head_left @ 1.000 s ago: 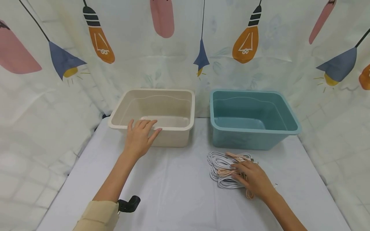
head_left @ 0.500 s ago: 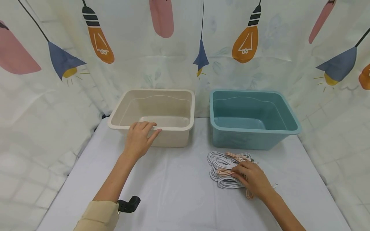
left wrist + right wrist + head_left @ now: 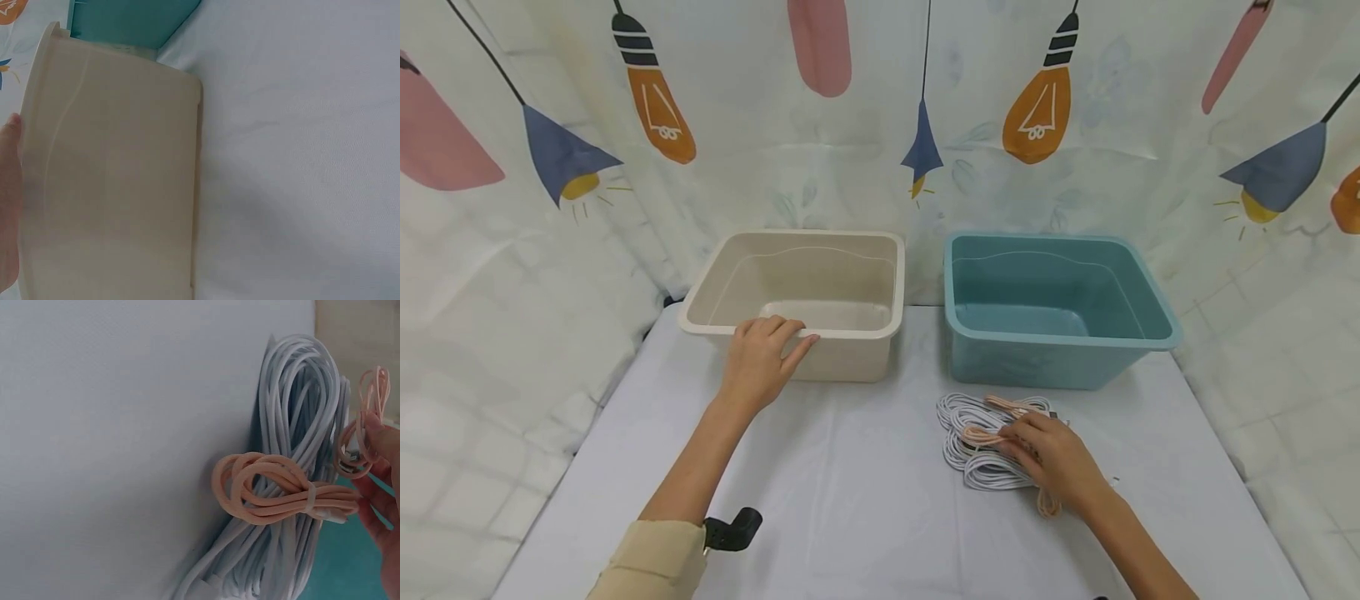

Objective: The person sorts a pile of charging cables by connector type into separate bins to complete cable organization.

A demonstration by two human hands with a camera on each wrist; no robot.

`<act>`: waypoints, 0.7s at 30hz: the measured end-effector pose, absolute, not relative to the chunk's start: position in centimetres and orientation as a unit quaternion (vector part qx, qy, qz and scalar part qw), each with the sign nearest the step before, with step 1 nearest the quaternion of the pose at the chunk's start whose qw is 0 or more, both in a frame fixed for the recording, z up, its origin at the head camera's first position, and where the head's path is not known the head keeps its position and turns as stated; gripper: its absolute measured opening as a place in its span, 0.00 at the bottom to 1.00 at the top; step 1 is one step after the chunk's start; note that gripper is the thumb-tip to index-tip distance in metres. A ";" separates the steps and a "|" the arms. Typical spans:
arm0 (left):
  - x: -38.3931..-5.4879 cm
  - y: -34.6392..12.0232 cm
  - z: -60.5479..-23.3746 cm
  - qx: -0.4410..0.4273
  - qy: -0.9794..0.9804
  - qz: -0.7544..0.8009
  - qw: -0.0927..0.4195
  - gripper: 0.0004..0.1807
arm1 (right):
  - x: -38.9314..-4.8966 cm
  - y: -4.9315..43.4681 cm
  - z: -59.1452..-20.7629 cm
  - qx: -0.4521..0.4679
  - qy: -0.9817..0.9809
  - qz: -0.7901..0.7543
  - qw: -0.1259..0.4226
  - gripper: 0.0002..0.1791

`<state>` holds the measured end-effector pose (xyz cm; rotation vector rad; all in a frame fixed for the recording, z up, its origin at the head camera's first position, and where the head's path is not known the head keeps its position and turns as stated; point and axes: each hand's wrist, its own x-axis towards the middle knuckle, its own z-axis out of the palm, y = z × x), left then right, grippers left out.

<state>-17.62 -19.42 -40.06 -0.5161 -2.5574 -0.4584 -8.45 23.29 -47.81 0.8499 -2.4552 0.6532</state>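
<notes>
- The left hand (image 3: pixel 758 360) lies at the front rim of the beige plastic bin (image 3: pixel 850 358), its fingers hooked over the edge and the thumb lying toward the right along the rim.
- The right hand (image 3: pixel 1054 460) reaches over the cable pile and pinches a thin peach cable coil (image 3: pixel 981 436) between thumb and fingers; the right wrist view shows metal connectors (image 3: pixel 351 461) at the lower part of this coil.
- Under and around it, several looped white cables (image 3: pixel 996 477) lie heaped on the table (image 3: pixel 850 500).
- A thicker peach cable (image 3: pixel 269 472), bound by a pale tie (image 3: pixel 310 497), lies across the white loops, just beside the right fingers.
- Another peach loop (image 3: pixel 1009 406) shows at the far side of the pile.
- The teal plastic bin (image 3: pixel 1030 367) stands just behind the cables, to the right of the beige one, with a narrow gap between the two.
- A beige sleeve (image 3: pixel 651 557) covers part of the left forearm, with a black device (image 3: pixel 733 531) beside its cuff.
- Behind the bins hangs a pale curtain (image 3: pixel 857 175) printed with bulbs and lamps.
</notes>
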 end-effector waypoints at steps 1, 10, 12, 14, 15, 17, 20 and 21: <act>-17.6 -19.4 -40.0 -0.188 -0.937 -0.167 0.244 0.16 | -8.5 23.2 -47.7 0.307 -0.894 0.234 0.229 0.16; -17.5 -19.4 -39.7 -0.188 -0.938 -0.154 0.247 0.16 | -9.3 22.8 -46.5 0.307 -0.892 0.244 0.223 0.16; -17.5 -19.5 -39.7 -0.189 -0.937 -0.152 0.250 0.16 | -9.5 22.7 -46.3 0.309 -0.892 0.247 0.220 0.16; -17.5 -19.5 -39.8 -0.190 -0.937 -0.148 0.254 0.16 | -9.6 22.6 -46.1 0.311 -0.891 0.250 0.218 0.16; -17.5 -19.5 -39.8 -0.191 -0.936 -0.148 0.256 0.16 | -9.7 22.5 -45.9 0.313 -0.890 0.252 0.218 0.16; -17.4 -19.5 -39.8 -0.192 -0.935 -0.146 0.259 0.16 | -9.9 22.4 -45.6 0.318 -0.886 0.257 0.217 0.17; -17.4 -19.5 -39.9 -0.192 -0.935 -0.144 0.263 0.16 | -10.3 22.2 -45.1 0.328 -0.879 0.269 0.217 0.16; -17.4 -19.5 -39.9 -0.191 -0.935 -0.144 0.263 0.17 | -10.4 22.1 -45.0 0.331 -0.877 0.271 0.218 0.13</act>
